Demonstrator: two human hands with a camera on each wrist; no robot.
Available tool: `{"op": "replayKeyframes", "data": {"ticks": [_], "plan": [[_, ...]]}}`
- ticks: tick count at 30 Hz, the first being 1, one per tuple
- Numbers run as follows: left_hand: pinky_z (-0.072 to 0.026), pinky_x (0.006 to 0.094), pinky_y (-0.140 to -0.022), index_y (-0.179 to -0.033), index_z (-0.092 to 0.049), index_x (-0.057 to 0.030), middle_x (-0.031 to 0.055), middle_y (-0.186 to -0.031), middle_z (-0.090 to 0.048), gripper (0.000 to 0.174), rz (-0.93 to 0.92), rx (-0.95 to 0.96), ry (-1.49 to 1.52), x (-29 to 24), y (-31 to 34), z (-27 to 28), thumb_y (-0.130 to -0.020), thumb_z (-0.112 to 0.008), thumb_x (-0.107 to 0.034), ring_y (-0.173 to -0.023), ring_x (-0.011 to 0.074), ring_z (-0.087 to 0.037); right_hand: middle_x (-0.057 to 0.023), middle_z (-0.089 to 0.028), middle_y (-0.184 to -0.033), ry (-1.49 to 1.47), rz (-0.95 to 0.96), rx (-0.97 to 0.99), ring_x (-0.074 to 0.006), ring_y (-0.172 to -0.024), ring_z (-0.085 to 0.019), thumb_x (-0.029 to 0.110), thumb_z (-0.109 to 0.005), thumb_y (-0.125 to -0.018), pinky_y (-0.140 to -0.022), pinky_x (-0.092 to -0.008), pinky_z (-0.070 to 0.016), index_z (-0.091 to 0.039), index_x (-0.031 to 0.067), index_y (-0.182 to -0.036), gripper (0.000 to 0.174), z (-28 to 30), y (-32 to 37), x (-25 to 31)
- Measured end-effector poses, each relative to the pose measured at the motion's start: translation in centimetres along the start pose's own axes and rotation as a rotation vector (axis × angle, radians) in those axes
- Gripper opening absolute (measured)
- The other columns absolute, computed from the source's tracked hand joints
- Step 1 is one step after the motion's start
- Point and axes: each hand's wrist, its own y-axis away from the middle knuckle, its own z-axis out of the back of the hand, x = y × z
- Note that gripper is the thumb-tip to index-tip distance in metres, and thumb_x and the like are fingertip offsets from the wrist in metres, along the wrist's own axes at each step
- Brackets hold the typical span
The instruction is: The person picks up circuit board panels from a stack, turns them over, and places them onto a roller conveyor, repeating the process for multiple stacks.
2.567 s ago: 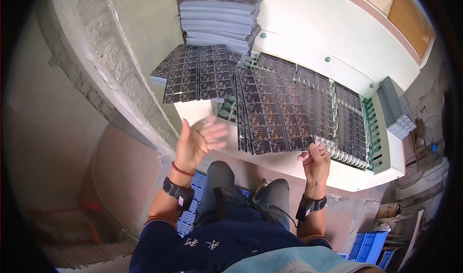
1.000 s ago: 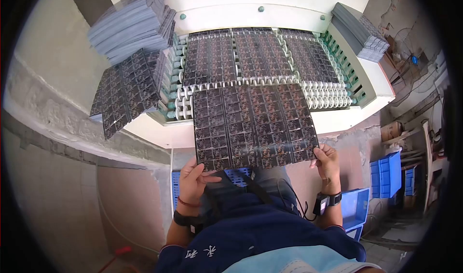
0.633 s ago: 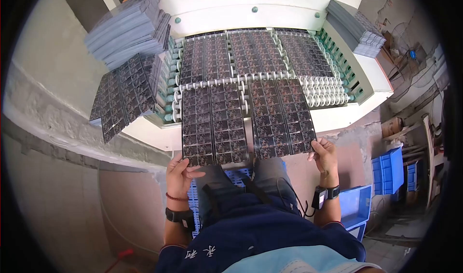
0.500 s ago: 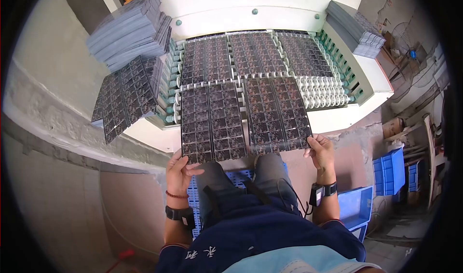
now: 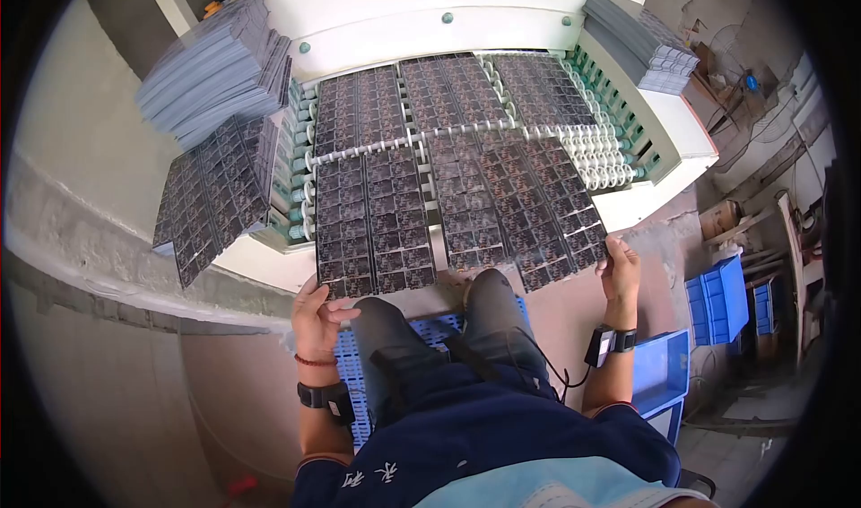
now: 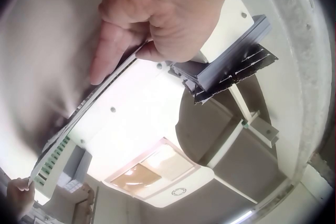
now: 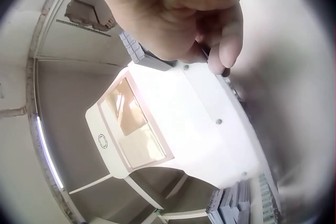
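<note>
My left hand (image 5: 316,324) pinches the near left corner of a dark circuit board panel (image 5: 372,230), with the thumb on one face and the fingers on the other. Its far end lies on the white roller conveyor (image 5: 596,158). At the right, my right hand (image 5: 621,275) pinches the near corner of a second panel (image 5: 560,208), which slants outward. A third panel (image 5: 462,208) lies partly under that one, its far end also at the rollers. In the left wrist view the left-hand panel's edge (image 6: 100,88) shows thin between thumb and fingers. The right wrist view hides most of the right-hand panel.
Further panels (image 5: 453,91) lie in a row deeper on the conveyor, below a white machine hood (image 5: 377,10). A tall panel stack (image 5: 211,69) and loose panels (image 5: 215,185) stand at the left. Another stack (image 5: 641,42) sits right. Blue crates (image 5: 717,302) stand at lower right.
The left hand, free in the air at first, now holds a panel. The panels, held close together, have spread apart; the right hand has swung rightward, uncovering one panel beneath.
</note>
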Motion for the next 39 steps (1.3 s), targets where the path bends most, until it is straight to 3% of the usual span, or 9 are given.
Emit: {"op": "replayKeyframes", "data": {"ticks": [7,11,13,19,23,27,31,35,39], "plan": [[-0.0561,0.0428,-0.054,-0.114,-0.041,0.0079,0.0190,-0.096,-0.058,0.033,-0.021,-0.025,-0.021,0.1,-1.0,0.2,-0.082,-0.043,-0.003,-0.068,0.0275,-0.063,-0.0032,-0.054,-0.059,-0.033,0.036,-0.133,-0.0086,-0.040,-0.046,0.011,-0.053,-0.084,-0.035,-0.0196,-0.0389,-0.055,0.0009,-0.077,0.012,6.0,-4.0,2.2],[-0.0560,0.0427,-0.056,-0.115,-0.039,0.0078,0.0195,-0.097,-0.057,0.034,-0.034,-0.035,-0.023,0.2,-1.3,0.4,-0.084,-0.042,-0.006,-0.072,0.0287,-0.063,-0.0031,-0.053,-0.057,-0.055,0.032,-0.130,-0.0092,-0.040,-0.047,0.013,-0.054,-0.083,-0.036,-0.0198,-0.0404,-0.055,0.0017,-0.077,0.013,5.7,-5.6,3.0],[-0.0566,0.0360,-0.058,-0.114,-0.041,0.0069,0.0193,-0.095,-0.058,0.036,-0.065,0.001,-0.046,0.0,-1.0,-0.2,-0.086,-0.044,-0.016,-0.078,0.0274,-0.062,-0.0031,-0.052,-0.057,-0.073,0.034,-0.125,-0.0097,-0.040,-0.047,0.014,-0.055,-0.083,-0.036,-0.0199,-0.0407,-0.054,0.0018,-0.076,0.014,5.3,-6.3,2.9],[-0.0550,0.0374,-0.064,-0.118,-0.037,0.0073,0.0243,-0.098,-0.056,0.044,-0.079,-0.033,-0.077,-0.7,-0.4,0.9,-0.088,-0.042,-0.025,-0.087,0.0320,-0.060,-0.0033,-0.050,-0.058,-0.140,0.004,-0.183,-0.0115,-0.048,-0.050,0.021,-0.058,-0.083,-0.039,-0.0208,-0.0409,-0.054,0.0026,-0.076,0.021,5.5,-7.0,2.1],[-0.0536,0.0352,-0.066,-0.117,-0.039,0.0061,0.0244,-0.100,-0.055,0.050,-0.134,-0.114,-0.083,-3.0,0.3,2.1,-0.090,-0.037,-0.036,-0.089,0.0319,-0.058,-0.0043,-0.053,-0.067,-0.104,-0.005,-0.204,-0.0081,-0.052,-0.043,0.033,-0.058,-0.082,-0.042,-0.0191,-0.0337,-0.055,-0.0015,-0.093,0.036,7.9,-6.9,1.4],[-0.0538,0.0368,-0.067,-0.116,-0.039,0.0069,0.0261,-0.102,-0.054,0.056,-0.283,-0.170,0.014,-7.0,1.7,3.0,-0.091,-0.030,-0.042,-0.091,0.0330,-0.058,-0.0015,-0.053,-0.069,-0.118,0.086,-0.203,-0.0058,-0.052,-0.043,0.028,-0.056,-0.084,-0.042,-0.0179,-0.0347,-0.055,0.0030,-0.090,0.026,11.4,-6.6,1.7],[-0.0538,0.0401,-0.068,-0.114,-0.040,0.0077,0.0280,-0.103,-0.053,0.061,-0.413,-0.025,0.082,-10.7,2.2,4.1,-0.090,-0.027,-0.047,-0.093,0.0345,-0.057,-0.0003,-0.052,-0.066,-0.102,0.167,-0.199,-0.0051,-0.049,-0.043,0.026,-0.055,-0.085,-0.041,-0.0171,-0.0342,-0.056,0.0040,-0.087,0.022,8.1,-4.4,4.1],[-0.0556,0.0393,-0.062,-0.108,-0.041,0.0115,0.0295,-0.101,-0.053,0.065,-0.416,0.103,0.135,-13.3,1.4,4.8,-0.089,-0.028,-0.049,-0.087,0.0342,-0.060,-0.0011,-0.053,-0.062,-0.044,0.286,-0.033,-0.0054,-0.045,-0.042,0.023,-0.051,-0.087,-0.038,-0.0165,-0.0330,-0.056,0.0042,-0.083,0.020,2.5,-2.5,6.5],[-0.0565,0.0395,-0.058,-0.093,-0.042,0.0152,0.0344,-0.096,-0.052,0.043,-0.408,-0.001,0.144,-14.0,1.4,3.5,-0.090,-0.036,-0.027,-0.082,0.0379,-0.060,-0.0016,-0.052,-0.061,0.010,0.348,0.194,-0.0051,-0.042,-0.042,0.020,-0.049,-0.088,-0.036,-0.0166,-0.0318,-0.055,0.0035,-0.082,0.019,-1.3,-1.7,7.3]]}}
